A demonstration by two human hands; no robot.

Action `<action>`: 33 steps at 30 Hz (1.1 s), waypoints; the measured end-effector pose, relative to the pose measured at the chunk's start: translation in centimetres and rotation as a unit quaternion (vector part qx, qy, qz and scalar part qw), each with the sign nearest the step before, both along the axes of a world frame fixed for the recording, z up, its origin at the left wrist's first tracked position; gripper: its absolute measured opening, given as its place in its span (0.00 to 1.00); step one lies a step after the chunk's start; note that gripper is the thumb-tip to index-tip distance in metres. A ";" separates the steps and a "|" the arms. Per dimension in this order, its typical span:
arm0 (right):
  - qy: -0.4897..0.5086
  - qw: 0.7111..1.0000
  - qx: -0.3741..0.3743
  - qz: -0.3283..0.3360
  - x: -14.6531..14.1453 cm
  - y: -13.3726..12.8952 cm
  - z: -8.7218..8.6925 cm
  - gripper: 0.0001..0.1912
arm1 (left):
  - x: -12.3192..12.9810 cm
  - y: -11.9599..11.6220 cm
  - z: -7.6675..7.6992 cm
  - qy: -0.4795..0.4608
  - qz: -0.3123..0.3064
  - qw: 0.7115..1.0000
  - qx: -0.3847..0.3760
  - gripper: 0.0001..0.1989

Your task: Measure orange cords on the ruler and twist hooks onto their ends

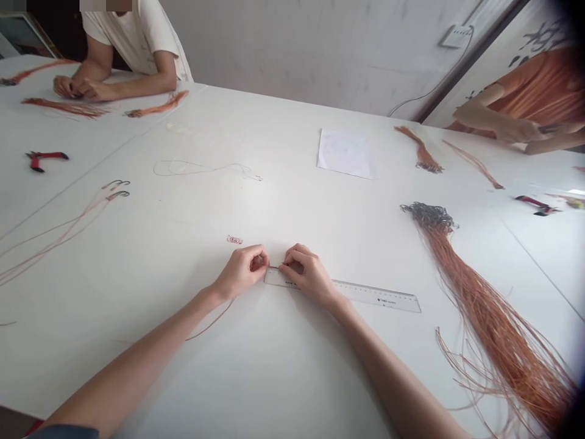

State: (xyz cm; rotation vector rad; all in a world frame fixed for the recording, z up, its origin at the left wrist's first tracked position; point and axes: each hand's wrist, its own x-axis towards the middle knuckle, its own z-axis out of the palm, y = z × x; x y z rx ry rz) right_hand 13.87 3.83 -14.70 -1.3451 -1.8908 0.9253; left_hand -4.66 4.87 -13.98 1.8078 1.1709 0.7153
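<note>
My left hand (244,268) is closed in a pinch on a thin orange-brown cord (212,322), whose loose tail curves down across the table beside my left wrist. A short stretch of cord runs from those fingertips to my right hand (308,268), which is also pinched closed on it. Whether a hook sits inside the right fingers is hidden. Below both sets of fingertips lies a clear plastic ruler (375,296), partly covered by my right hand. Just beyond my left hand is a small label with red print (234,239).
On the right lies a large bundle of orange cords (484,299) with dark hooks (432,214). Several hooked cords (82,210) lie left. Red-handled pliers (48,160) and white paper (346,152) rest farther back. Two people work across the table, one in a white shirt (137,36).
</note>
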 end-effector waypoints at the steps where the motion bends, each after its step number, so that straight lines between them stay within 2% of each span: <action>1: -0.003 1.000 -0.001 -0.001 0.0 0.0 0.1 0.07 | 0.0 0.0 0.0 -0.003 -0.002 1.000 0.001 0.03; 16: -0.017 1.000 0.001 -0.001 -0.2 -0.2 0.2 0.07 | -0.1 -0.2 0.0 -0.008 -0.011 1.000 -0.004 0.03; 19: -0.021 1.000 -0.001 -0.008 -0.2 -0.3 0.3 0.02 | -0.1 -0.2 0.1 -0.012 -0.010 1.000 -0.010 0.03; 23: -0.007 1.000 -0.012 -0.012 0.0 -0.3 0.1 0.12 | 0.0 -0.1 0.1 -0.024 -0.005 1.000 -0.018 0.03; 25: 0.006 1.000 -0.006 -0.004 0.1 -0.4 -0.1 0.13 | 0.0 -0.1 0.0 -0.028 0.000 0.999 -0.020 0.03; 29: 0.006 0.999 0.041 0.002 0.0 -0.6 -0.4 0.10 | -0.1 0.0 -0.2 -0.046 -0.003 0.999 -0.026 0.04; 33: -0.034 0.997 0.065 0.021 -0.1 -0.7 -0.5 0.05 | -0.1 0.0 -0.1 -0.059 -0.011 0.998 -0.036 0.03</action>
